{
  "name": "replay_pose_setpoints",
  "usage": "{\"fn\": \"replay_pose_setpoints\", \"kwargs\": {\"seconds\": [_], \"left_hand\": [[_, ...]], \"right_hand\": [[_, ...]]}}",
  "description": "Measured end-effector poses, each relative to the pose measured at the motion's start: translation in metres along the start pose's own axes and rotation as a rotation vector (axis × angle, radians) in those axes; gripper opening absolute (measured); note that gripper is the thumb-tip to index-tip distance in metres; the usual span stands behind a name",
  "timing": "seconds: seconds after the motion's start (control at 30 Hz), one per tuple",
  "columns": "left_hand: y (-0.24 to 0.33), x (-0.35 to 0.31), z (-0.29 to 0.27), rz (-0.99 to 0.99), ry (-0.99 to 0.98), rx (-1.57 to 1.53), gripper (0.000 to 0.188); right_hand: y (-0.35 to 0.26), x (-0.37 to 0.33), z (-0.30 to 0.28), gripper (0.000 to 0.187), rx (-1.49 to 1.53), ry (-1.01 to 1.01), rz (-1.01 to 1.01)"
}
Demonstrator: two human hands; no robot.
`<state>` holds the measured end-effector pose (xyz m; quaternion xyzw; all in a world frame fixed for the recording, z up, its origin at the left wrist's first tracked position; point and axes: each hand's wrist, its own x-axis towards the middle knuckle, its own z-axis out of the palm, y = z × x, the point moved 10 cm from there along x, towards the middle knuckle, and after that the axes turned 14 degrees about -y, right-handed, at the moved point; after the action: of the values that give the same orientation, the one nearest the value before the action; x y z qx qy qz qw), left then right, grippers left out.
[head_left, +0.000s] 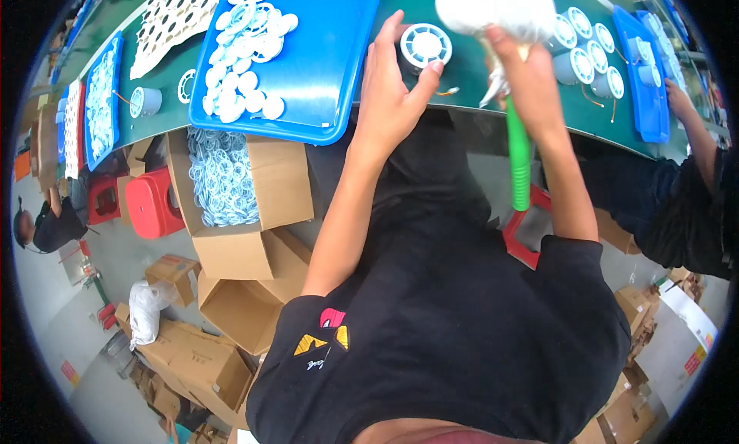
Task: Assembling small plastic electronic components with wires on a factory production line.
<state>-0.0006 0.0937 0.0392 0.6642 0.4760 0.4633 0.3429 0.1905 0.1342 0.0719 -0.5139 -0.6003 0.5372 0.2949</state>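
Observation:
My left hand (394, 86) curls around a short cylindrical part with a white spoked ring on top (426, 47), which stands on the green table. Its thumb rests against the ring's near edge, and the fingers lie along the left side. In my right hand (527, 78) is a mallet with a thick white head (493, 9) and a green ribbed handle (519, 159). I grip it close to the head, which hangs above the table right of the part and looks slightly blurred. A short wire (448, 92) lies beside the part.
A blue tray (319, 75) with many white caps and rings lies left of my left hand. Several grey cylinders with white ring tops (596, 57) stand at right, near another blue tray (643, 98) and a co-worker's arm (693, 117). Below are an open ring-filled box (281, 182) and a red stool (154, 204).

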Motion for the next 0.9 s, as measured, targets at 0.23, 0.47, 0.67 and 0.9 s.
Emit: {"fn": "replay_pose_setpoints", "kwargs": {"seconds": [0.23, 0.47, 0.67, 0.9], "left_hand": [[-0.005, 0.001, 0.004, 0.010, -0.035, -0.075, 0.075], [-0.006, 0.003, 0.009, 0.021, -0.087, -0.109, 0.074], [0.005, 0.002, 0.002, 0.046, -0.010, 0.031, 0.077], [0.015, 0.001, 0.004, -0.002, 0.047, 0.381, 0.076]], "right_hand": [[0.002, 0.004, 0.006, 0.047, -0.013, -0.074, -0.053], [-0.004, 0.017, 0.003, 0.054, -0.078, -0.085, -0.126], [-0.036, 0.024, -0.010, 0.059, 0.032, -0.088, -0.260], [-0.058, 0.018, -0.004, 0.057, -0.442, -0.148, -0.212]]}}
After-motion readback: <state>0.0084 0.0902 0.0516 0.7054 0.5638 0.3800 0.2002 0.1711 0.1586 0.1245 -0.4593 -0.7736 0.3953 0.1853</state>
